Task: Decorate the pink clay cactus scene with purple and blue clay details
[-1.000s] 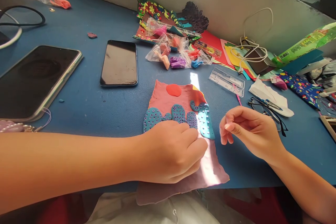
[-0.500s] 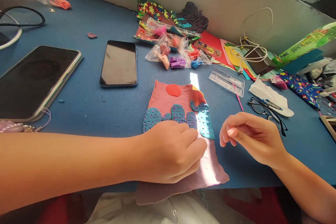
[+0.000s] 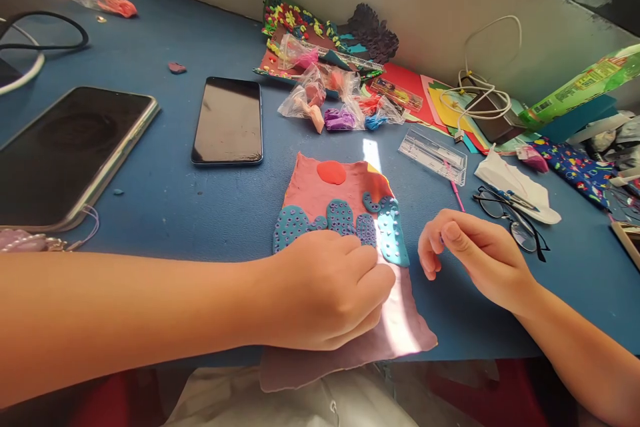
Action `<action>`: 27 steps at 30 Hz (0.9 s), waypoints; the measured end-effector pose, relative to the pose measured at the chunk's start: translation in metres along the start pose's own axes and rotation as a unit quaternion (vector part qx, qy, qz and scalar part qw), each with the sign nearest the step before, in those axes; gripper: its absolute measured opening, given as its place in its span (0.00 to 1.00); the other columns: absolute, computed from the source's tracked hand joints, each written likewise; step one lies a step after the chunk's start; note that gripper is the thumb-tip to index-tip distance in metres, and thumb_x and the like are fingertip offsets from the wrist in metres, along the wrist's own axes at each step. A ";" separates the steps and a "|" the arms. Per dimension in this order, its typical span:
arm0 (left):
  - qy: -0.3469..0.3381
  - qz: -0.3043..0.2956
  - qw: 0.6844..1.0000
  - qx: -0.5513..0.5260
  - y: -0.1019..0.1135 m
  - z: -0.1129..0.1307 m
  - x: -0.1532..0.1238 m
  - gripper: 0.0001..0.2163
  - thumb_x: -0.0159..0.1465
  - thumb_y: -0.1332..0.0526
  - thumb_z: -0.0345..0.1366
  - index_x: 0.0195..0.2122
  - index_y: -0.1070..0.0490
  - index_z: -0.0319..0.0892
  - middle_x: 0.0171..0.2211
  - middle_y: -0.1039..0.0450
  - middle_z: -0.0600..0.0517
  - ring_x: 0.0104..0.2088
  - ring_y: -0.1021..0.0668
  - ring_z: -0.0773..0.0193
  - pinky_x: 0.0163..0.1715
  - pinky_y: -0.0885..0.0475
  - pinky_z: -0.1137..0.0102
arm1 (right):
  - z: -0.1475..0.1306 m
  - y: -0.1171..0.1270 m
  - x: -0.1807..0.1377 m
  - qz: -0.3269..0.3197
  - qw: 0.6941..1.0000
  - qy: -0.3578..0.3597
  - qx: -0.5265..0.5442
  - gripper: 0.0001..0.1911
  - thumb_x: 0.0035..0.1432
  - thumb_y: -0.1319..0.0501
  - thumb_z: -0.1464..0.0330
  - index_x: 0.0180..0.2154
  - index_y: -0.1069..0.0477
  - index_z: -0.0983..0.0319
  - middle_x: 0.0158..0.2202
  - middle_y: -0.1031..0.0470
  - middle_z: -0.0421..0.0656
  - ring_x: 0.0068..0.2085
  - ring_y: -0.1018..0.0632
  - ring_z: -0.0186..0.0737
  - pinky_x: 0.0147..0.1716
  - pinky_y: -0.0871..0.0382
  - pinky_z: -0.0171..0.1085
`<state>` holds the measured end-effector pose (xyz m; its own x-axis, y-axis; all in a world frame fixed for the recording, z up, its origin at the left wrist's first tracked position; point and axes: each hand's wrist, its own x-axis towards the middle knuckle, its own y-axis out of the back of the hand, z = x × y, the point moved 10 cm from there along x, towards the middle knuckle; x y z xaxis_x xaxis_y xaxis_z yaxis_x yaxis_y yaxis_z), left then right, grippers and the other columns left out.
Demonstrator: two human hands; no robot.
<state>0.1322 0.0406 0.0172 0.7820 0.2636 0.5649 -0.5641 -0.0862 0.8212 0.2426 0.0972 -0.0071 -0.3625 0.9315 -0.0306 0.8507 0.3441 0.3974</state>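
Note:
A clay picture (image 3: pixel 325 190) lies at the table's front edge, its lower end hanging over. It has a pink ground, a red disc (image 3: pixel 331 172) and blue clay shapes (image 3: pixel 341 216) dotted with purple. My left hand (image 3: pixel 335 290) is closed over the picture's middle, knuckles up; its fingertips and anything in them are hidden. To the right of the picture, above the table, my right hand (image 3: pixel 475 257) has curled fingers and the thumb close to the forefinger. A tiny piece of purple clay (image 3: pixel 442 239) shows between them.
Two phones (image 3: pixel 227 121) (image 3: pixel 75 153) lie to the left. Bagged clay (image 3: pixel 340 119) and a clear plastic case (image 3: pixel 433 155) are behind the picture. Eyeglasses (image 3: pixel 523 237), a white paper (image 3: pixel 520 190) and a pink stick (image 3: pixel 457 197) lie near my right hand.
My right hand's thumb and fingers have shifted, and a speck of purple clay now shows between them. The left hand stays in place over the picture.

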 end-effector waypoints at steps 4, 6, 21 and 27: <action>0.000 0.002 1.000 -0.004 0.000 0.000 0.000 0.13 0.64 0.50 0.28 0.22 0.38 0.42 0.18 0.41 0.55 0.19 0.40 0.65 0.19 0.45 0.67 | 0.004 0.000 0.001 0.005 0.999 -0.014 0.047 0.20 0.63 0.46 0.55 0.24 0.37 0.61 0.20 0.32 0.38 0.20 0.28 0.30 0.19 0.33 0.30; 0.000 0.006 1.000 -0.003 0.000 0.000 0.000 0.13 0.64 0.50 0.28 0.22 0.39 0.42 0.18 0.41 0.55 0.19 0.40 0.65 0.19 0.46 0.67 | 0.005 0.001 0.002 0.011 0.999 -0.011 0.049 0.19 0.63 0.45 0.56 0.25 0.36 0.61 0.20 0.31 0.38 0.20 0.27 0.30 0.19 0.33 0.29; -0.002 0.004 1.000 0.010 -0.001 0.000 0.000 0.12 0.64 0.50 0.29 0.22 0.40 0.42 0.18 0.40 0.55 0.19 0.39 0.65 0.19 0.46 0.68 | 0.010 0.004 0.004 0.017 0.993 -0.015 0.114 0.23 0.63 0.46 0.55 0.22 0.44 0.61 0.16 0.40 0.35 0.17 0.35 0.28 0.13 0.39 0.28; -0.004 0.000 1.000 0.010 -0.002 0.001 -0.001 0.12 0.64 0.50 0.30 0.23 0.39 0.42 0.18 0.40 0.55 0.19 0.38 0.65 0.19 0.45 0.68 | 0.011 0.006 0.003 0.023 0.991 -0.022 0.127 0.25 0.61 0.47 0.50 0.21 0.45 0.60 0.14 0.44 0.34 0.15 0.38 0.28 0.11 0.44 0.29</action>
<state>0.1329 0.0401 0.0155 0.7839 0.2549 0.5662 -0.5593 -0.1060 0.8221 0.2514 0.1032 -0.0149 -0.3085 0.9493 -0.0608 0.9366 0.3143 0.1551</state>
